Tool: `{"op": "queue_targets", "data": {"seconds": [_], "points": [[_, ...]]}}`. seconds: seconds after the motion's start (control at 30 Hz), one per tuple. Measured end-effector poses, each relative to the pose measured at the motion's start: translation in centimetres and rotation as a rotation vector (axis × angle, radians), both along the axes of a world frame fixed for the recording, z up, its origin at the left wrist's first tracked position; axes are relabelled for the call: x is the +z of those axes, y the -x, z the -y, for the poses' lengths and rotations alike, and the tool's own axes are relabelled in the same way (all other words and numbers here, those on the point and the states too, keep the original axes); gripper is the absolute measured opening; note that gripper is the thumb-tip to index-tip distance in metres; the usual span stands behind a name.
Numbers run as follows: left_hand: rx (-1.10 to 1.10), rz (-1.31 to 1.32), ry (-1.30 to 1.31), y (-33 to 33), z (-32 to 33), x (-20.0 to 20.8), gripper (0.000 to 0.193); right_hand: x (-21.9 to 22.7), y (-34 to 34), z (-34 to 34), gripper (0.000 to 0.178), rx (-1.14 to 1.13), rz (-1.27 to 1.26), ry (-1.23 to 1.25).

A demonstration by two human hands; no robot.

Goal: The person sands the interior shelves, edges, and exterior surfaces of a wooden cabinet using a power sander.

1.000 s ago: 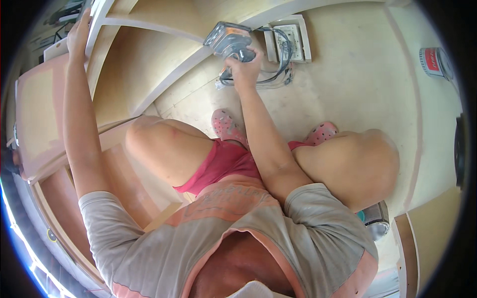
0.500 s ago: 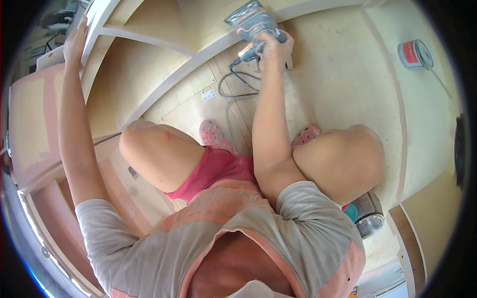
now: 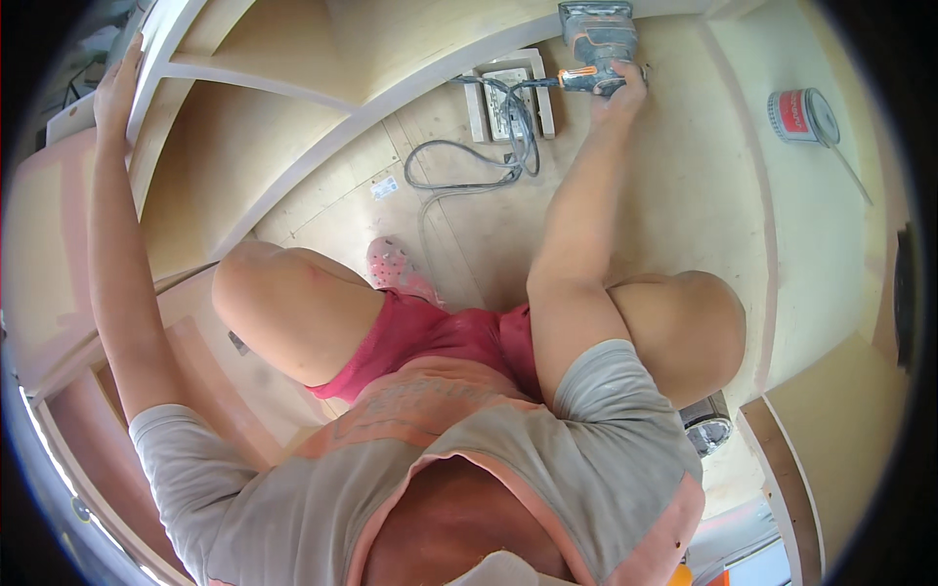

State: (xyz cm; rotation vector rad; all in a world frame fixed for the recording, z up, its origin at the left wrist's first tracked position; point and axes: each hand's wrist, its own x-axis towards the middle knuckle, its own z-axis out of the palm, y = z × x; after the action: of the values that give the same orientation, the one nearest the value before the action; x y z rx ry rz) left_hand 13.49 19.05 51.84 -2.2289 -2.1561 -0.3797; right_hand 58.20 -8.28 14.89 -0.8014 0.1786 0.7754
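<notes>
My right hand (image 3: 625,90) is wrapped round the handle of a grey electric sander (image 3: 600,41) with orange details. The sander is at the far edge, against the pale curved rail of the wooden cabinet frame (image 3: 283,200); whether its pad presses on the wood I cannot tell. From its handle a dark cord (image 3: 459,148) runs left and lies in loops on the floor. My left hand (image 3: 117,96) rests with its fingers stretched out along the frame's upright edge at the far left, holding nothing.
Beside the cord stands a white frame-like piece (image 3: 545,107) with a plate inside. A red-labelled can (image 3: 803,115) with a thin stick (image 3: 852,174) is at the right. Another metal can (image 3: 708,435) sits behind my right knee. A pink clog (image 3: 391,262) is on my left foot.
My right hand has carried the sander to the right along the far rail. The cord has shifted, and more of the white piece shows. My left hand stays on the frame.
</notes>
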Motion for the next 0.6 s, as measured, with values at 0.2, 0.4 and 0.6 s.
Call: {"op": "queue_targets", "data": {"seconds": [0.2, 0.4, 0.6], "points": [[0.001, -0.078, -0.023, 0.2, -0.4, -0.1, 0.077, 0.4, 2.1, -0.3, 0.031, -0.039, -0.038, -0.035], [-0.083, -0.098, -0.024, 3.2, -1.9, 0.0, 0.068, 3.9, 2.2, -0.7, 0.032, -0.05, -0.078, -0.152], [-0.146, 0.025, -0.104, -0.6, 0.8, -0.1, 0.063, 2.2, 3.2, -0.1, 0.041, -0.049, -0.156, -0.185]]}}
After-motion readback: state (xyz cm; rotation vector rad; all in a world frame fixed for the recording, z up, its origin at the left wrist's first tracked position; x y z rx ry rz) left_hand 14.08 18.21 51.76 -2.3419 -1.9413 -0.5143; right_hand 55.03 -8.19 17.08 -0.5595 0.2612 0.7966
